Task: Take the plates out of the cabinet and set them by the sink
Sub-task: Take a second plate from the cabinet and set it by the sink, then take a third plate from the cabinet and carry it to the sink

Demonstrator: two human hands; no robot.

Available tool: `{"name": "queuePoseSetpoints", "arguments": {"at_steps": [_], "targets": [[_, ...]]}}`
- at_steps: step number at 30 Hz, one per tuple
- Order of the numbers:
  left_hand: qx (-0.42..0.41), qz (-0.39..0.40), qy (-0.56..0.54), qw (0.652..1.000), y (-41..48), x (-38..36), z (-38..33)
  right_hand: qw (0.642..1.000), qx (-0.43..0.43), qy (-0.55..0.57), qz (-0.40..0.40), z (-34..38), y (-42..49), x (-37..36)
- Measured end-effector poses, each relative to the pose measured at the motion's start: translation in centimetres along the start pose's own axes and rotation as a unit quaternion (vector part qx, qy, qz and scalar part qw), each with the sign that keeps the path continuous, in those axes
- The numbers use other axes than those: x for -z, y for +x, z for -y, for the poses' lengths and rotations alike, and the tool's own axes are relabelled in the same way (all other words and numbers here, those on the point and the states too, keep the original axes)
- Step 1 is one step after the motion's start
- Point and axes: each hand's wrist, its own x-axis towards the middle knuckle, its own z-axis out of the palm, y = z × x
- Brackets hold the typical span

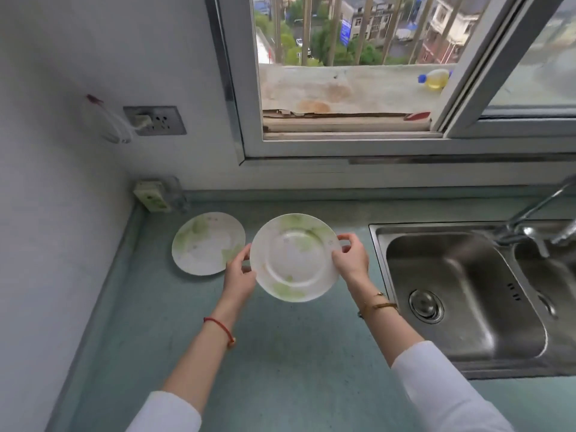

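Observation:
I hold a white plate with a green leaf pattern (294,257) above the countertop, between the sink and a second plate. My left hand (238,275) grips its left rim and my right hand (350,258) grips its right rim. The second plate (207,243), same pattern, lies flat on the green countertop (280,353) to the left, near the wall corner. The steel sink (461,294) is to the right of the held plate. No cabinet is in view.
A faucet (536,219) stands over the sink at right. A power strip (152,196) leans in the back left corner, below a wall socket (154,120). Behind the counter is an open window (349,88) with a bottle (434,78) on its outer ledge.

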Motion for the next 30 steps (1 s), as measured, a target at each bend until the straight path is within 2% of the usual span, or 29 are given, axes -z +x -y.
{"name": "queuePoseSetpoints", "arguments": {"at_steps": [5, 11, 15, 30], "targets": [[0.018, -0.001, -0.009, 1.0, 6.5, -0.7, 1.5, 1.0, -0.02, -0.003, 0.02, 0.3, 5.2, -3.2], [0.027, -0.003, 0.04, 0.999, 11.6, -2.5, 3.8, 0.998, -0.036, -0.041, 0.034, -1.2, 10.2, -5.5], [0.065, 0.004, 0.087, 0.994, 13.1, -3.6, 5.5, 0.995, -0.044, -0.076, 0.037, -2.3, 12.3, -6.3], [0.063, 0.009, 0.125, 0.99, 15.1, -4.3, 6.5, 0.993, -0.047, -0.104, 0.04, -3.2, 13.7, -7.5]]}}
